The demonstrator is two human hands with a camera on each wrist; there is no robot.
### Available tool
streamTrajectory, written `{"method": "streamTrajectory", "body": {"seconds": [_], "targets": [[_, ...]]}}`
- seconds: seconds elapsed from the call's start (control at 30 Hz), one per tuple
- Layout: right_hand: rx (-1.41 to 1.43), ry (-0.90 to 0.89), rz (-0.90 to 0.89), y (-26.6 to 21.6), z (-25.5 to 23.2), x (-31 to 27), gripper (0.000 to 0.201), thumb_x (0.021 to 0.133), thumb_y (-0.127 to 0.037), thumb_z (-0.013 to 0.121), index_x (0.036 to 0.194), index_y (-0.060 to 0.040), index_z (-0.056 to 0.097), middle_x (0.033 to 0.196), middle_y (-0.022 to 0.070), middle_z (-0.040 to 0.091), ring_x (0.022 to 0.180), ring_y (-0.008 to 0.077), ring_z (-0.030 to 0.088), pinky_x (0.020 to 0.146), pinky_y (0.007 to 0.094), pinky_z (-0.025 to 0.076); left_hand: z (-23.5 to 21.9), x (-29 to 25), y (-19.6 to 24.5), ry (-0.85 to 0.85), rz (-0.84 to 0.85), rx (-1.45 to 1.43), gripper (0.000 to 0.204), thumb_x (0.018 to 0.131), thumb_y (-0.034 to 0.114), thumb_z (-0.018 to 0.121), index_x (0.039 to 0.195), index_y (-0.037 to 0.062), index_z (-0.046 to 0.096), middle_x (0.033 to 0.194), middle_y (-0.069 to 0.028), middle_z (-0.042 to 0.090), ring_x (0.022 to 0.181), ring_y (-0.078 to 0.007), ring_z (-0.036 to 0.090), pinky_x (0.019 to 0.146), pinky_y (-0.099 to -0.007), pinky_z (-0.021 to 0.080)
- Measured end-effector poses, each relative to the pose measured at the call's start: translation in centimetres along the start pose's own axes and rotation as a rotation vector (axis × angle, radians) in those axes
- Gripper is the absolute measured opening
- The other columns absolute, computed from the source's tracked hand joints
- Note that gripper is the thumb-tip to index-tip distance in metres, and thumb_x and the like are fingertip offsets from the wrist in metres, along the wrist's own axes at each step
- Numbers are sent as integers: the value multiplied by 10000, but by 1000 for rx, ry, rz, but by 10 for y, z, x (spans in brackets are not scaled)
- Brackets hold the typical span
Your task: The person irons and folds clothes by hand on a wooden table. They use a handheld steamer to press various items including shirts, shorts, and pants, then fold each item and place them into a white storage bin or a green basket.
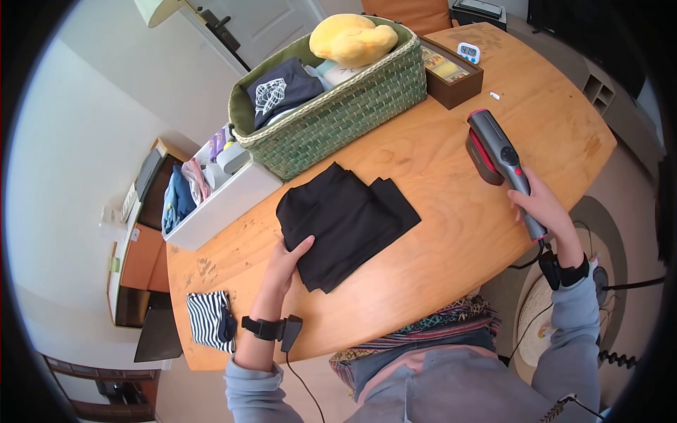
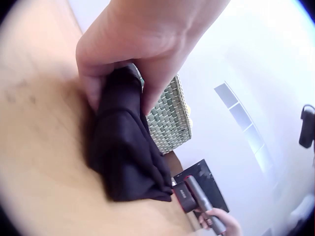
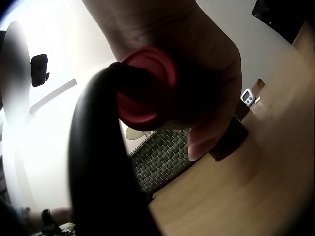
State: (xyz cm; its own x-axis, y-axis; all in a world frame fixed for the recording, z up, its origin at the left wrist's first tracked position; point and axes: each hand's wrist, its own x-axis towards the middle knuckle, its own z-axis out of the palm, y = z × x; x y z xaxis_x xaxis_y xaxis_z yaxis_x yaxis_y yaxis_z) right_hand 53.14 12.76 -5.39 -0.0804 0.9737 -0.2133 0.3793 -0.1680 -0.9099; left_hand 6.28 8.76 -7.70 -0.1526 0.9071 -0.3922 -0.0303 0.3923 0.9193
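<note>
A folded black garment (image 1: 342,218) lies on the wooden table in front of the person. At its near left edge the left hand (image 1: 285,264) grips the cloth, thumb on top and fingers tucked under. The left wrist view shows the bunched black fabric (image 2: 125,142) between thumb and fingers. On the right, the right hand (image 1: 541,204) holds a grey handheld garment steamer (image 1: 502,151) by its handle, with its red-edged head towards the far side. In the right wrist view, the steamer's red end cap (image 3: 147,88) and thick black cord (image 3: 106,147) hide much of the hand.
A green woven basket (image 1: 338,116) of clothes with a yellow plush toy (image 1: 352,39) stands at the back. Beside it are a white bin (image 1: 226,204) and a brown box (image 1: 451,83). A small timer (image 1: 468,52) and a striped folded cloth (image 1: 209,321) also lie on the table (image 1: 451,247).
</note>
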Motion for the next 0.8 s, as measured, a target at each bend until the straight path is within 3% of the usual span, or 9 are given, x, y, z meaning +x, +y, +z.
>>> {"method": "streamTrajectory", "body": {"seconds": [0.1, 0.23, 0.33, 0.43, 0.5, 0.57, 0.63, 0.7, 0.8], "targets": [[-478, 206, -153, -5, 7, -6, 392, 815, -165, 585, 1141, 14, 459, 830, 176, 567, 762, 321, 597, 703, 390, 477, 8, -2, -8, 3, 29, -51, 593, 844, 154, 677, 1309, -61, 377, 1264, -157, 510, 1137, -206, 529, 959, -319, 441], [-729, 411, -290, -19, 23, -18, 442, 811, -104, 596, 1207, 15, 440, 951, 172, 531, 923, 291, 561, 816, 373, 438, -10, 4, -17, -8, 41, -18, 585, 822, 78, 687, 1312, -7, 379, 1246, -125, 529, 1157, -199, 510, 1002, -311, 404], [-853, 690, -568, -37, 36, -26, 338, 803, -152, 580, 1091, 6, 501, 952, 227, 541, 913, 385, 536, 808, 416, 435, -34, -3, -1, -108, 146, 407, 591, 817, 75, 689, 1315, -17, 384, 1237, -116, 544, 1152, -190, 510, 994, -295, 397], [-707, 536, -636, -52, 55, -41, 342, 805, -140, 574, 1108, 7, 510, 960, 219, 542, 906, 394, 531, 814, 415, 435, -56, -12, 9, -308, 146, 664, 593, 817, 82, 691, 1316, -28, 389, 1216, -114, 563, 1126, -186, 528, 971, -287, 408], [-513, 17, -428, -42, 73, -45, 321, 831, -121, 564, 1121, 8, 516, 980, 193, 551, 878, 353, 560, 776, 394, 455, -67, -13, 4, -244, 99, 575, 596, 830, 179, 698, 1304, -34, 407, 1182, -133, 580, 1087, -199, 555, 939, -297, 436], [-339, -396, -176, -41, 99, -44, 449, 872, -130, 585, 1276, -15, 429, 1004, 75, 558, 833, 156, 560, 710, 280, 470, -55, -20, 0, -72, 102, 532, 611, 829, 233, 699, 1298, -36, 414, 1173, -147, 582, 1073, -204, 563, 921, -301, 449], [-247, -542, -188, -36, 130, -43, 468, 882, -145, 589, 1295, -14, 413, 1002, 71, 555, 835, 143, 555, 720, 270, 471, -40, -26, -11, 156, 169, 517, 669, 822, 364, 695, 1279, -45, 428, 1143, -190, 591, 1055, -221, 577, 883, -309, 474], [-164, -708, -195, -37, 152, -43, 488, 892, -159, 592, 1314, -14, 397, 999, 67, 553, 836, 130, 550, 731, 260, 471, -37, -26, -24, 169, 356, 514, 537, 859, 301, 656, 1246, -20, 468, 1133, -185, 609, 1047, -246, 592, 871, -326, 475], [-100, -708, -269, -41, 173, -39, 505, 890, -121, 591, 1338, -21, 379, 986, 57, 536, 822, 105, 525, 733, 230, 456, -46, -46, -9, 249, 356, 637, 480, 865, 264, 647, 1220, -16, 490, 1143, -190, 607, 1056, -276, 594, 875, -340, 472]]}}
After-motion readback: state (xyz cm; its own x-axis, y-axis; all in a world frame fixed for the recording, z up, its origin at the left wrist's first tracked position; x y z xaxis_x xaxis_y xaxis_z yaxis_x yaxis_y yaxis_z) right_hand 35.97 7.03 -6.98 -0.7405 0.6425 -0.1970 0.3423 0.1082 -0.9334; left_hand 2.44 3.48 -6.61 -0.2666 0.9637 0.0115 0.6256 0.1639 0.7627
